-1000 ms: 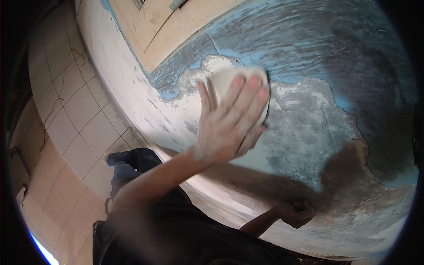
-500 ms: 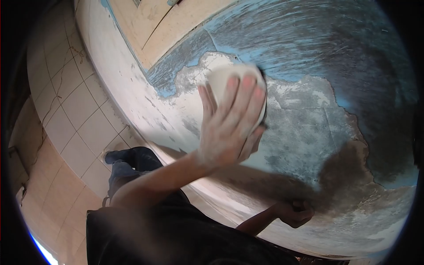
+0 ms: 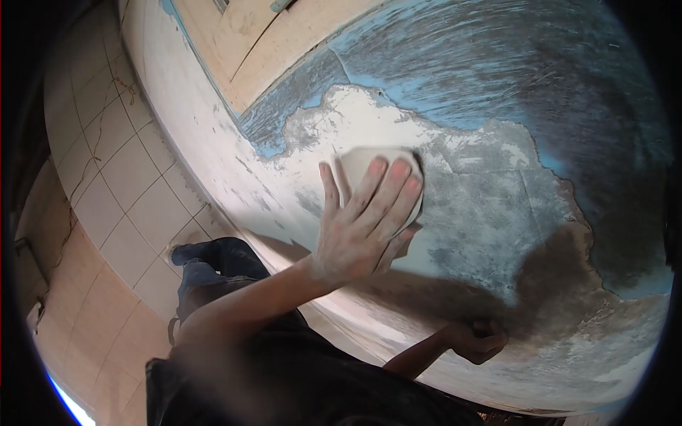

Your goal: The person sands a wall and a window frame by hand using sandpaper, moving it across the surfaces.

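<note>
My left hand [image 3: 359, 231] presses a folded sheet of sandpaper [image 3: 355, 157] flat against the wall. Its off-white back faces me, with a dark edge showing at the right. Several fingers lie across the sheet, and the thumb is tucked at its lower right side. White dust coats the fingers. Beneath the sheet is a white and grey patch of filler [image 3: 483, 184] with a ragged border. My right hand [image 3: 482, 342] hangs low near the wall, loosely curled, with nothing visible in it.
Scuffed blue paint [image 3: 440, 71] surrounds the patch above and to the right. A pale wooden door or panel [image 3: 241, 42] borders it at the upper left. Floor tiles [image 3: 135, 184] run down the left, with a thin cord [image 3: 92, 153] on them. My legs [image 3: 220, 259] stand close to the wall.
My left hand has slid the sandpaper down the patch, uncovering more of its upper white area. My right hand has barely moved.
</note>
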`<state>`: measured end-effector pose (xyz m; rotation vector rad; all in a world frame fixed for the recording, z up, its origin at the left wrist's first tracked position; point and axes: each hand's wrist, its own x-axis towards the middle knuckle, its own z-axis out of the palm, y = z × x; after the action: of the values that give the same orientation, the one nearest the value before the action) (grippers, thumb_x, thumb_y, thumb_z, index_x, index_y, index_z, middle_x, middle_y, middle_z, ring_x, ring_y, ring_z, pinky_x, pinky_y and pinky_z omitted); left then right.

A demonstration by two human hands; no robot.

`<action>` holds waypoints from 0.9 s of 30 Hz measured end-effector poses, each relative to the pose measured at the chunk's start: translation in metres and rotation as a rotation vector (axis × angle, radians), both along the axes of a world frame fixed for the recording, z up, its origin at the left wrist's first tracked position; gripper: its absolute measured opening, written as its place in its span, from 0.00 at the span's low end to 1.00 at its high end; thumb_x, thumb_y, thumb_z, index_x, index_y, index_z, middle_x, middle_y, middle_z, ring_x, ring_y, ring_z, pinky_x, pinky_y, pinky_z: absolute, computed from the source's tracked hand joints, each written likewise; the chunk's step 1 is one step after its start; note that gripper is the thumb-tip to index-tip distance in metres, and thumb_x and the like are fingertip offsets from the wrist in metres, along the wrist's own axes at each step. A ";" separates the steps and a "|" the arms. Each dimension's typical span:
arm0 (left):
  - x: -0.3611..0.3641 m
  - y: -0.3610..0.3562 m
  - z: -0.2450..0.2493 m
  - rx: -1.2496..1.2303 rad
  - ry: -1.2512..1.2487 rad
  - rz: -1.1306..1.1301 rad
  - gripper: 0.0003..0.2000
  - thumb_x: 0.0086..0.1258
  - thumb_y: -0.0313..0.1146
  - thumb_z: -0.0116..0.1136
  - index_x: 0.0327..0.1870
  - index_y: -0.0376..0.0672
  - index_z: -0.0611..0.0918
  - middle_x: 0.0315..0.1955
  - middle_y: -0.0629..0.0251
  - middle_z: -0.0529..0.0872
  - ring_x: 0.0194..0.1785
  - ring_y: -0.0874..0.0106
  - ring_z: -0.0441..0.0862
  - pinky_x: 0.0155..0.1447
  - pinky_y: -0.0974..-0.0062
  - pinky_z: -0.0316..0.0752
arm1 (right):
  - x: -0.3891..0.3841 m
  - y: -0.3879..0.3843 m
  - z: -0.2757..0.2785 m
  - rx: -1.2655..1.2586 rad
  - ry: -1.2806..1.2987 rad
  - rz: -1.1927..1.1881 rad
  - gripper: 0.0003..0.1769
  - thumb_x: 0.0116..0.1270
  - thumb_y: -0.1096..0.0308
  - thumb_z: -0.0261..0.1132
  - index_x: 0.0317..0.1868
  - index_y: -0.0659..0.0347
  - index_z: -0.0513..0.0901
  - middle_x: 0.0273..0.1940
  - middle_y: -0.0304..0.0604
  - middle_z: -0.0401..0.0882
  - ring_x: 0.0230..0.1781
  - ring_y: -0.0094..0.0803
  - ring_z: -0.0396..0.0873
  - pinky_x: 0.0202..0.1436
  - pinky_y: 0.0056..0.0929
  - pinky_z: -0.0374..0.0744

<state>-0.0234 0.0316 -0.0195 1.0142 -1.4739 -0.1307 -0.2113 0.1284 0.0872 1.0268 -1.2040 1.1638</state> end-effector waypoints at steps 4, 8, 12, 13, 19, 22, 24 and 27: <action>0.025 -0.032 0.033 -0.014 0.060 0.095 0.29 0.72 0.41 0.38 0.68 0.31 0.58 0.69 0.42 0.55 0.73 0.44 0.48 0.66 0.32 0.28 | -0.009 0.003 0.001 0.007 0.039 0.029 0.25 0.71 0.58 0.43 0.15 0.59 0.69 0.15 0.35 0.62 0.13 0.24 0.60 0.18 0.22 0.58; 0.004 -0.005 0.017 0.055 0.094 -0.037 0.29 0.72 0.43 0.38 0.68 0.31 0.58 0.69 0.43 0.55 0.73 0.47 0.49 0.65 0.31 0.28 | -0.004 0.002 0.002 0.010 0.004 -0.010 0.25 0.71 0.59 0.43 0.16 0.59 0.69 0.15 0.35 0.62 0.14 0.24 0.60 0.18 0.22 0.58; 0.005 0.003 0.008 0.083 0.029 -0.021 0.31 0.67 0.48 0.49 0.68 0.41 0.63 0.69 0.57 0.60 0.73 0.59 0.54 0.63 0.26 0.37 | 0.000 0.000 0.000 0.015 0.004 -0.007 0.25 0.71 0.60 0.43 0.16 0.59 0.69 0.15 0.35 0.62 0.14 0.24 0.60 0.18 0.22 0.58; 0.015 -0.005 0.019 0.070 0.021 0.000 0.30 0.69 0.46 0.45 0.68 0.38 0.62 0.69 0.53 0.59 0.73 0.55 0.52 0.64 0.27 0.34 | -0.002 0.002 0.000 0.015 0.011 0.000 0.24 0.70 0.60 0.43 0.16 0.59 0.69 0.15 0.35 0.62 0.14 0.24 0.60 0.18 0.22 0.58; 0.008 0.000 0.021 0.118 0.041 -0.037 0.28 0.74 0.43 0.35 0.68 0.30 0.59 0.69 0.43 0.55 0.73 0.48 0.49 0.65 0.30 0.28 | -0.001 0.001 0.000 0.002 -0.007 0.010 0.24 0.70 0.59 0.44 0.16 0.59 0.69 0.15 0.35 0.62 0.13 0.24 0.60 0.18 0.22 0.57; 0.010 -0.003 0.005 0.063 -0.026 0.016 0.28 0.74 0.43 0.35 0.69 0.31 0.57 0.69 0.42 0.55 0.73 0.48 0.50 0.65 0.30 0.27 | -0.006 0.003 0.000 0.018 0.003 0.046 0.25 0.70 0.59 0.44 0.16 0.60 0.70 0.15 0.35 0.63 0.13 0.24 0.60 0.18 0.21 0.57; 0.024 -0.018 0.016 0.083 -0.049 0.065 0.28 0.74 0.42 0.37 0.69 0.31 0.57 0.69 0.42 0.54 0.73 0.47 0.49 0.66 0.32 0.26 | -0.006 0.003 -0.001 0.010 -0.007 0.042 0.25 0.70 0.59 0.45 0.16 0.59 0.70 0.15 0.35 0.63 0.13 0.24 0.60 0.18 0.21 0.57; 0.014 -0.027 0.023 0.036 0.194 0.126 0.30 0.68 0.44 0.47 0.69 0.39 0.62 0.69 0.55 0.59 0.73 0.57 0.53 0.65 0.29 0.34 | -0.008 0.004 0.002 0.000 0.000 0.041 0.24 0.70 0.59 0.45 0.15 0.59 0.69 0.14 0.35 0.62 0.13 0.24 0.60 0.18 0.22 0.57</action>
<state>-0.0094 0.0048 0.0039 1.0895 -1.2328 -0.1606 -0.2196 0.1324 0.0887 1.0558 -1.1882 1.1957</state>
